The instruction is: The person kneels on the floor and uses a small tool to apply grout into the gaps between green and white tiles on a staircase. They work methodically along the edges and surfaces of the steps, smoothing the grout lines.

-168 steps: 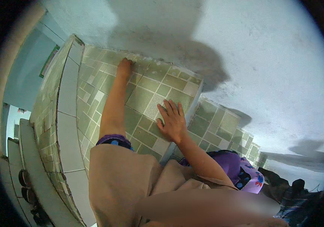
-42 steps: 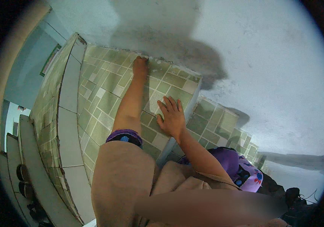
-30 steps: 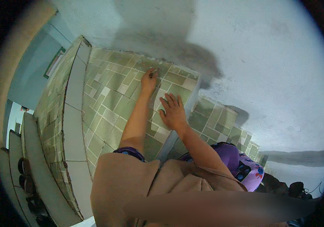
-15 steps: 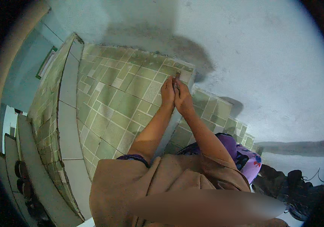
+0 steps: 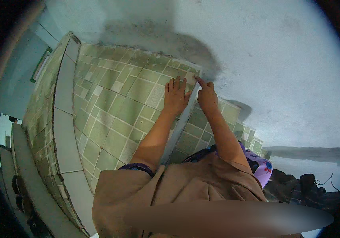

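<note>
Head view: both hands were at the outer corner of a green tiled wall.

Head view: the left hand (image 5: 175,97) lay flat and wide, fingers spread, pressed on the green square-patterned ceramic wall tiles (image 5: 114,107), holding nothing. The right hand (image 5: 207,95) was narrow, fingers curled with the index tip touching the pale vertical corner edge strip (image 5: 182,123) near its top; whether it pinched anything, could not tell. Judged from this: tiling reached up to a ragged top row, with bare grey plastered wall (image 5: 273,59) above, so the lower area looked done and the upper wall left. A white tile band (image 5: 64,119) ran down the left. Dark bags (image 5: 301,186) lay on the floor at lower right; contents hidden.
</note>
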A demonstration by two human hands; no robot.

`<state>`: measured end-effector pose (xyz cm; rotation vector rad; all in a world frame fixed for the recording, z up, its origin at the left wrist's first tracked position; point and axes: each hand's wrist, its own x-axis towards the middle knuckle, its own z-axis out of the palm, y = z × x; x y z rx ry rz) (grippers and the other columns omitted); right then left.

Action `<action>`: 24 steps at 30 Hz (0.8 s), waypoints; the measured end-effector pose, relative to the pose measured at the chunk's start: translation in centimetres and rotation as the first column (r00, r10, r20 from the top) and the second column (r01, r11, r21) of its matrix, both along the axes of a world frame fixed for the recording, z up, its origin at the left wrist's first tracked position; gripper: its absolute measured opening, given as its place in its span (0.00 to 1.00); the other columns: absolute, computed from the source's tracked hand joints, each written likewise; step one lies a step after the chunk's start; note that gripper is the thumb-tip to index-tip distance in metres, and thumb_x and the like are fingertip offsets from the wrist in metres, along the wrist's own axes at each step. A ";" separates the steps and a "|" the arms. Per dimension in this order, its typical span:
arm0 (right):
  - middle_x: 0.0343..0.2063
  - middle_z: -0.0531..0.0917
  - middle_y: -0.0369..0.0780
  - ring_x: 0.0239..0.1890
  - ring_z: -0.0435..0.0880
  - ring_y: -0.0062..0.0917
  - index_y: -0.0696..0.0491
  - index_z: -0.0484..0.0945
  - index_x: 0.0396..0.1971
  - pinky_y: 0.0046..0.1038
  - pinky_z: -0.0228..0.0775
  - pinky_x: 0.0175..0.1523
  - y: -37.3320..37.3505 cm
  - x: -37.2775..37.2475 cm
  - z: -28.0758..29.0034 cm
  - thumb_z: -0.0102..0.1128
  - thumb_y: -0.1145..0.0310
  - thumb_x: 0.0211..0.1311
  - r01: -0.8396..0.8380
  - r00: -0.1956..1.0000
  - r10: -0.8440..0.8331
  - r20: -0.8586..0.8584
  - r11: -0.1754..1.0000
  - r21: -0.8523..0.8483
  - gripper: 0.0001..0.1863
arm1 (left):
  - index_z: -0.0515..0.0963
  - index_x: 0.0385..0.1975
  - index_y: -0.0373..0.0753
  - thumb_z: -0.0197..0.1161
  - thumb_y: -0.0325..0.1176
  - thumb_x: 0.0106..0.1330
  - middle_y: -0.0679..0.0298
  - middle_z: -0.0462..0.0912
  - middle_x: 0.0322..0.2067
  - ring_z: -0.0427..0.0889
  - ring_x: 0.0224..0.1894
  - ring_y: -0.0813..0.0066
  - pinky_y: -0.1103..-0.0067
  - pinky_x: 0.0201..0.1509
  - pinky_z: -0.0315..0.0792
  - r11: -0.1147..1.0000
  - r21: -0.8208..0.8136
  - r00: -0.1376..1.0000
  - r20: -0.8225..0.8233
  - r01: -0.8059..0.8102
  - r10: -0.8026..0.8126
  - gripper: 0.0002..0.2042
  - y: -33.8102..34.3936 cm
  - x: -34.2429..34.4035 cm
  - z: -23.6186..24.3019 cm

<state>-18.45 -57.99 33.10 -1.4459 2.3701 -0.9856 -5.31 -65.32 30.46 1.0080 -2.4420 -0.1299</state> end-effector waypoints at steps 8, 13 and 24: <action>0.37 0.79 0.43 0.33 0.84 0.40 0.38 0.72 0.56 0.39 0.75 0.34 -2.0 -0.4 0.9 0.51 0.67 0.61 0.002 0.951 0.058 -0.305 0.982 0.191 0.22 | 0.63 0.65 0.50 0.54 0.50 0.64 0.48 0.59 0.65 0.56 0.66 0.44 0.50 0.69 0.45 0.999 -0.025 0.997 0.077 0.033 -0.031 0.29 0.4 0.0 0.6; 0.39 0.79 0.44 0.34 0.84 0.40 0.40 0.72 0.55 0.40 0.76 0.35 -3.0 -0.7 0.2 0.50 0.69 0.60 0.029 0.935 0.049 -0.350 0.976 0.216 0.22 | 0.64 0.65 0.50 0.56 0.50 0.63 0.47 0.58 0.65 0.54 0.67 0.43 0.48 0.68 0.44 0.999 -0.023 0.995 0.095 0.035 -0.033 0.29 0.4 -0.1 0.6; 0.39 0.80 0.46 0.36 0.84 0.42 0.43 0.74 0.54 0.40 0.77 0.38 -4.3 -2.0 1.5 0.48 0.72 0.60 0.033 0.913 0.086 -0.398 0.959 0.283 0.21 | 0.64 0.64 0.49 0.57 0.49 0.62 0.46 0.58 0.65 0.55 0.67 0.43 0.48 0.69 0.43 1.000 -0.006 0.998 0.058 0.030 -0.030 0.30 0.6 -0.2 0.6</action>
